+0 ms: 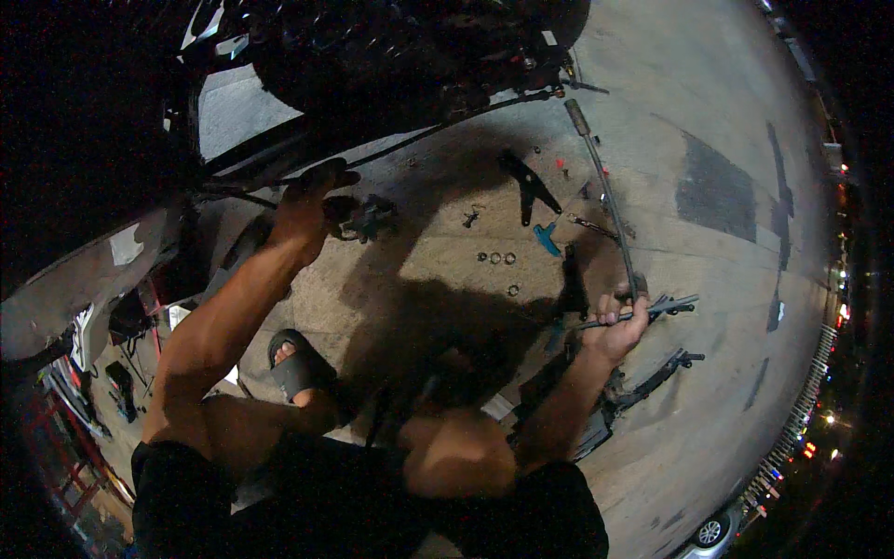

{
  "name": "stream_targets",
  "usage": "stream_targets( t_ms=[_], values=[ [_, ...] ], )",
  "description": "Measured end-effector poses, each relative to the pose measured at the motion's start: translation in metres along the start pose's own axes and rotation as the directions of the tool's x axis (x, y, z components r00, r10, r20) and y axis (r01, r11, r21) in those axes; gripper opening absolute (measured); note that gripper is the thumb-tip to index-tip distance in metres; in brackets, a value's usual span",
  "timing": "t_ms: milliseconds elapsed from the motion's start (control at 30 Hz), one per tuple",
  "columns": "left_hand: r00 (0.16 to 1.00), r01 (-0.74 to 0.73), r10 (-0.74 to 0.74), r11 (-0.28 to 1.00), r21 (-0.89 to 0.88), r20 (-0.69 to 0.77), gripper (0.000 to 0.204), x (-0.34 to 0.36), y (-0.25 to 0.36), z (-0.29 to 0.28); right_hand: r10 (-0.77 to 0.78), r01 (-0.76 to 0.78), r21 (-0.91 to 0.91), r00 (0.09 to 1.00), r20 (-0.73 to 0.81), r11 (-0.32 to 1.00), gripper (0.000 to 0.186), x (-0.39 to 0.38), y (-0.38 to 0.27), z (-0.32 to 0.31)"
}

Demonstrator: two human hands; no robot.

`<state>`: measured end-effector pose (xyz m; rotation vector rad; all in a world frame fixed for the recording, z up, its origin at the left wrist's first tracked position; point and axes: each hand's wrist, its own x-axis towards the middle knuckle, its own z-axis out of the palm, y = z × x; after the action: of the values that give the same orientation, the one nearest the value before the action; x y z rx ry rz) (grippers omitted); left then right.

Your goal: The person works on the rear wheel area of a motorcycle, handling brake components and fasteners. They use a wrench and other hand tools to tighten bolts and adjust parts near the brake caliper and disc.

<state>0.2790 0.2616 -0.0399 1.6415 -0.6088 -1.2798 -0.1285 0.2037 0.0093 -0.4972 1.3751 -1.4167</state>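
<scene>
My right hand point(617, 328) is closed around the crossbar end of a long T-handle socket wrench point(607, 196). The wrench's shaft slants away to the far side, where its socket end lies close to the tip of a dark rod under the vehicle point(400, 65). Over on the left, my left hand point(312, 200) reaches beside the vehicle's dark lower edge. Its shadowed fingers look spread apart, and I make out nothing between them. A dark metal part point(371, 220) lies just right of those fingers.
On the concrete lie a black bracket point(531, 186), a blue-handled tool point(547, 238), a ratchet point(592, 225) and several metal rings point(495, 258). A long dark part point(652, 380) lies right of my right forearm. My sandaled foot point(303, 365) is below my left hand.
</scene>
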Motion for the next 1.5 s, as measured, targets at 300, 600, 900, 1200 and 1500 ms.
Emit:
stream_targets(
  t_ms=[300,600,900,1200,1500],
  values=[
    [0.949,-0.312,0.287,0.804,0.507,0.131,0.042,-0.008,0.004,0.000,-0.001,-0.013,0.150,0.996,0.094,0.989,0.030,0.006,0.004,-0.003],
    [0.995,-0.082,0.091,0.963,0.256,-0.026,0.039,-0.003,-0.009,0.013,0.310,-0.369,0.222,0.914,0.261,0.903,0.018,-0.008,0.003,0.002],
    [0.911,0.125,-0.196,0.970,0.208,0.364,0.038,0.010,0.045,0.122,0.193,-0.191,-0.040,0.918,0.346,0.981,0.020,0.013,0.010,-0.011],
    [0.947,0.302,-0.100,0.603,-0.738,0.306,0.025,0.085,0.086,0.253,0.157,-0.155,-0.030,0.941,0.301,0.987,0.012,0.011,0.015,-0.011],
    [0.891,0.411,0.053,0.329,-0.850,0.451,0.035,0.109,0.075,0.272,0.121,-0.123,-0.008,0.957,0.262,0.992,0.019,0.003,0.012,-0.006]
  ],
)
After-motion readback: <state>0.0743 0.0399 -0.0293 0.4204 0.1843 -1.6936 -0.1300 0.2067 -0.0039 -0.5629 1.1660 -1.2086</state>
